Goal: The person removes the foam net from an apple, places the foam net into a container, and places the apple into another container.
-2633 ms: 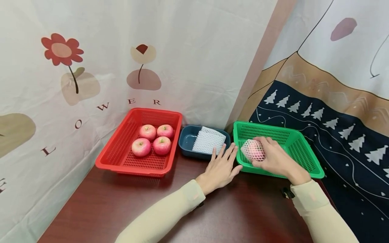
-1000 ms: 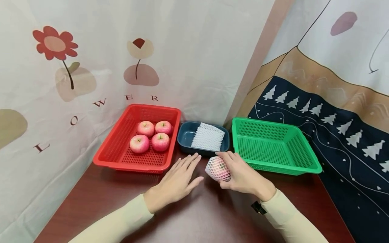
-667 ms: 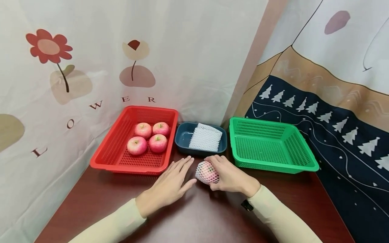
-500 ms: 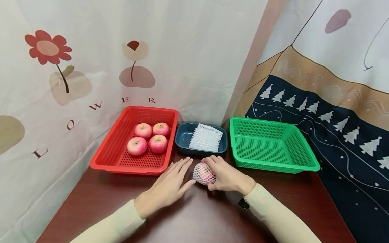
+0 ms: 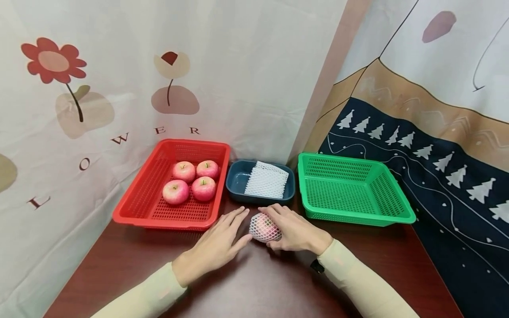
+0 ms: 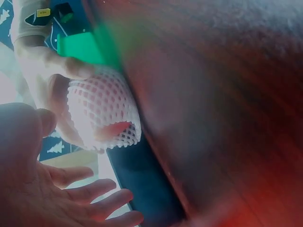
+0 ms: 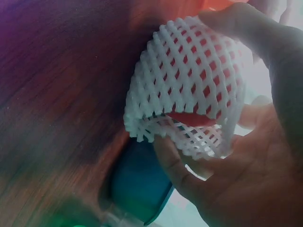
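A pink apple in a white foam net [image 5: 265, 227] sits on the table in front of the blue tray. My right hand [image 5: 295, 229] holds it from the right side. In the right wrist view, the thumb lies on one side of the foam net [image 7: 184, 71] and fingers on the other, with red skin showing through the mesh and its open end. My left hand [image 5: 214, 243] is just left of the apple, fingers straight and holding nothing. The left wrist view shows the left hand [image 6: 23, 165] apart from the netted apple [image 6: 104, 106].
A red basket [image 5: 135, 207] with several bare apples stands at the left. The blue tray [image 5: 236, 176] at the back holds flat white foam nets [image 5: 267, 180]. To the right is a green basket [image 5: 342, 190]. Printed curtains [image 5: 246, 88] hang behind the dark wooden table [image 5: 262, 282].
The right hand has carried the netted apple out of the green basket, leftward to the table in front of the blue tray. My left hand has moved left and stayed straight-fingered.
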`<state>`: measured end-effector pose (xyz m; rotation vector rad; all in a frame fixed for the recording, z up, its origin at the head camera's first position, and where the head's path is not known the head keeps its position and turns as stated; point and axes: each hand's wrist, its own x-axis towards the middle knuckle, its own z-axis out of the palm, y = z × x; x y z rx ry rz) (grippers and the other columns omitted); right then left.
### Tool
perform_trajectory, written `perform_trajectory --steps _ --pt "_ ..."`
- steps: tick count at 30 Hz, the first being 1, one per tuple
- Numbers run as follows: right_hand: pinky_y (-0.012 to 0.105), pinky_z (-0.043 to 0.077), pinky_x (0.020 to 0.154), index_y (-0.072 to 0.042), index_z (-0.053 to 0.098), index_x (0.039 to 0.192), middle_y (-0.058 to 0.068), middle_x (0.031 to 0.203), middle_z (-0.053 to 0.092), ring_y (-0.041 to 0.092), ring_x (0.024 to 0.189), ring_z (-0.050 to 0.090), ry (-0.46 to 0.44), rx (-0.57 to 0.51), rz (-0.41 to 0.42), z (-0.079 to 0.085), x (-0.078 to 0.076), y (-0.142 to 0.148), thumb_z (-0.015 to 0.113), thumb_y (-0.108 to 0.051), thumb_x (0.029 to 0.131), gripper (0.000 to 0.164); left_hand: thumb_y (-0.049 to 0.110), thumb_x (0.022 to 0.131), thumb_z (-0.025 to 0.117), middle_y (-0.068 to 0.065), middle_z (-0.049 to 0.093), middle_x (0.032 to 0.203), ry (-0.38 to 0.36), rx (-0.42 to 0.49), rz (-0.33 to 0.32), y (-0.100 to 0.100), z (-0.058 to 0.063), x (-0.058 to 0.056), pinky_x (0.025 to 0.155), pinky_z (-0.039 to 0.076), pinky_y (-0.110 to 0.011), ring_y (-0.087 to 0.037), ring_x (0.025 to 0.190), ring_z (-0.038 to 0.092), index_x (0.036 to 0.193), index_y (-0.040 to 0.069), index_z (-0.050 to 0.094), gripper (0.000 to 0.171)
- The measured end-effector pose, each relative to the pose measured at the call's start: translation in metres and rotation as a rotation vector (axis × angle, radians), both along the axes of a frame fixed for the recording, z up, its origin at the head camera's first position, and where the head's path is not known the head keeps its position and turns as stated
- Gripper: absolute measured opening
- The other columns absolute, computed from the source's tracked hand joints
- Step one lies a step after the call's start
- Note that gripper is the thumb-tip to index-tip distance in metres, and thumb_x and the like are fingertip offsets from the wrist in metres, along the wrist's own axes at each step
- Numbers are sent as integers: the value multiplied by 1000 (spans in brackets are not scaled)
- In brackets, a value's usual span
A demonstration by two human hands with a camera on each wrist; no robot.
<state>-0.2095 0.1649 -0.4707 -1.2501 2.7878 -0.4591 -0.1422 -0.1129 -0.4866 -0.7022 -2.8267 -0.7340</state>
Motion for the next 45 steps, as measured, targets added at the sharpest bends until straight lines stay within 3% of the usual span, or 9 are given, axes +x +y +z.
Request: perform_trajectory --steps 8,16,20,29,37,41,45 --pt "52 62 114 -14 49 175 8 154 65 28 137 66 -29 -37 -18 -5 4 1 101 -47 91 104 45 115 73 -15 61 173 -56 27 32 0 -3 3 128 55 -61 -38 155 64 171 11 57 67" --pt "43 64 112 -6 56 164 11 146 65 22 130 69 13 -130 17 -16 0 -4 104 -26 88 92 38 115 73 -13 69 162 -19 43 22 2 -7 3 124 58 -57 -34 148 69 163 9 65 56" --pt "42 65 111 -8 56 163 10 148 66 20 130 69 -25 -161 2 -14 -1 -3 104 -25 87 92 36 116 73 -10 72 158 -19 65 27 3 -7 5 124 58 -54 -31 147 70 160 11 67 51" --pt "42 64 112 -10 53 165 5 151 65 17 131 69 -48 -250 -20 -2 3 1 102 -25 89 92 22 117 70 -5 79 146 104 94 -14 8 -3 4 118 63 -47 -24 135 76 149 8 75 34" --pt "36 64 112 -14 54 162 0 151 66 11 131 68 -43 -307 17 0 6 0 102 -27 89 88 -1 108 76 -7 82 123 277 247 -47 9 -2 -3 103 69 -44 -22 115 81 130 5 80 23" --pt "35 64 113 -16 53 162 -1 152 66 10 131 68 -39 -322 33 2 8 -1 101 -26 90 88 1 105 83 -6 82 124 261 330 -46 9 2 -4 102 70 -45 -23 116 82 132 8 80 28" --pt "34 64 112 -15 53 163 -1 153 66 9 132 68 -26 -334 43 3 9 -3 102 -24 88 90 8 101 88 -3 81 131 222 354 -40 10 6 -4 108 68 -46 -22 123 81 138 11 78 39"
